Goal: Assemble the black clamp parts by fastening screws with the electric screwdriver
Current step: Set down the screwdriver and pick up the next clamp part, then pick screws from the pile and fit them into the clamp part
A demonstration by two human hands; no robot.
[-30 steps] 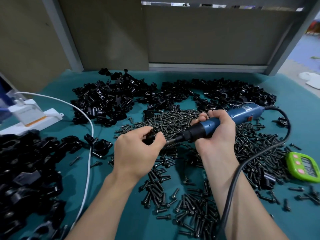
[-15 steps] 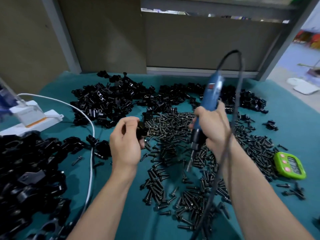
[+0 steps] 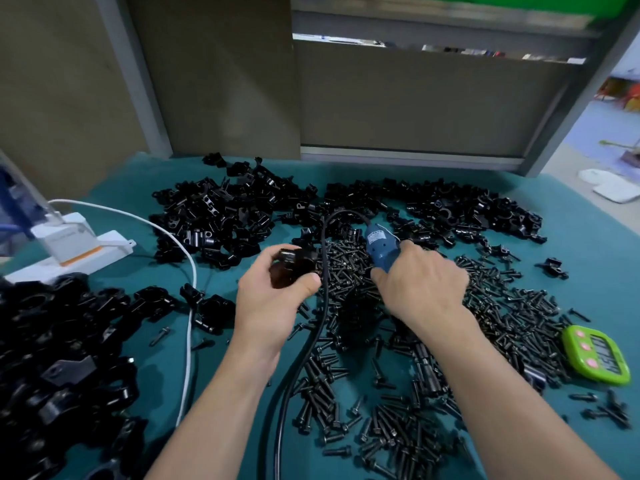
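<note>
Clamp part [image 3: 292, 268] is gripped in the left hand [image 3: 273, 306], above the surface [image 3: 595, 289] beside the screw pile [image 3: 502, 306]. The right hand [image 3: 422, 289] is wrapped round the blue electric screwdriver [image 3: 379, 245], its tip hidden behind the hand. Its black cord [image 3: 313, 337] loops between both hands, just beside the clamp part. It could snag there, jerking the tool off aim or scattering screws.

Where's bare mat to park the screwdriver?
Best: the mat at far right, between the back clamp pile and the mat's edge, above the green timer. A narrower strip lies between the left clamp heap and the white cable. Centre is crowded: screws spread thick, with the black cord along their left side.
</note>
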